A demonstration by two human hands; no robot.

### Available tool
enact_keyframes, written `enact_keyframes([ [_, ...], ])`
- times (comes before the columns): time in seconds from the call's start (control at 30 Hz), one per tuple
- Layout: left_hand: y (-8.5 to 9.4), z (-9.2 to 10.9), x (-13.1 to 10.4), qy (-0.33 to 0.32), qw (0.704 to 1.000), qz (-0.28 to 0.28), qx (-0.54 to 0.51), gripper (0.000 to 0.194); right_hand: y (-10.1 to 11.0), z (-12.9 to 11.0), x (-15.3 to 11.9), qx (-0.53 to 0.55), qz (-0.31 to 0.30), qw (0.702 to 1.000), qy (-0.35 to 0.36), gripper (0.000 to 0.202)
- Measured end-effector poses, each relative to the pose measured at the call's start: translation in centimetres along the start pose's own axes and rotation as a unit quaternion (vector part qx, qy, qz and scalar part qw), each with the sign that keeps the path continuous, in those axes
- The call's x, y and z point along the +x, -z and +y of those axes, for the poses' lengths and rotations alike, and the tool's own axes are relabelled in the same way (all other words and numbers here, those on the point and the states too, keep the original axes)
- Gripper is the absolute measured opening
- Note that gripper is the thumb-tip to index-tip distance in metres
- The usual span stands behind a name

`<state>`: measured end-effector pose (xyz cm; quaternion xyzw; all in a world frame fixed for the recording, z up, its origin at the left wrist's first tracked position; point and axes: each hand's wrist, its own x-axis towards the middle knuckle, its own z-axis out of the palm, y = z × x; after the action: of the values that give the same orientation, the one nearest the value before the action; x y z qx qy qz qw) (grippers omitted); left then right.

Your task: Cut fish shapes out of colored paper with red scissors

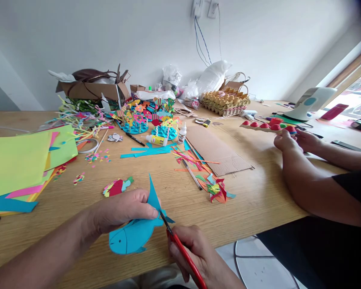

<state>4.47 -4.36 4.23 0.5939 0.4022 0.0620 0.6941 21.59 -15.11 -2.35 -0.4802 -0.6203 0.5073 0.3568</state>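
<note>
My left hand grips a blue paper fish near its tail, thumb on top. The fish has a drawn eye and gill line, and its head points to the lower left. A pointed strip of blue paper stands up beside my left thumb. In my right hand is a pair of scissors with red handles. Their blades meet the blue paper at the tail end. Just beyond my left hand lies a small pile of coloured paper fish cutouts.
Coloured paper sheets cover the left side. Paper scraps, a pen, cardboard and glue bottles lie ahead. Farther back stand decorated fish pieces and egg trays. At right, another person's hands hold a painted egg-carton strip.
</note>
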Motion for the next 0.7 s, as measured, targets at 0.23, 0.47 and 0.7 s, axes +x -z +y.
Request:
enact_keyframes([
  [0.23, 0.2, 0.5, 0.3, 0.003, 0.999, -0.025, 0.023, 0.011, 0.4, -1.0, 0.2, -0.011, -0.023, 1.000, -0.001, 0.038],
  [0.47, 0.6, 0.2, 0.5, 0.010, 0.998, -0.054, 0.015, 0.011, 0.4, -1.0, 0.2, 0.008, -0.029, 0.999, -0.023, 0.032],
  [0.7, 0.8, 0.5, 0.5, 0.031, 0.997, -0.068, 0.033, 0.015, 0.7, -1.2, 0.2, -0.017, -0.032, 0.999, -0.014, 0.032],
])
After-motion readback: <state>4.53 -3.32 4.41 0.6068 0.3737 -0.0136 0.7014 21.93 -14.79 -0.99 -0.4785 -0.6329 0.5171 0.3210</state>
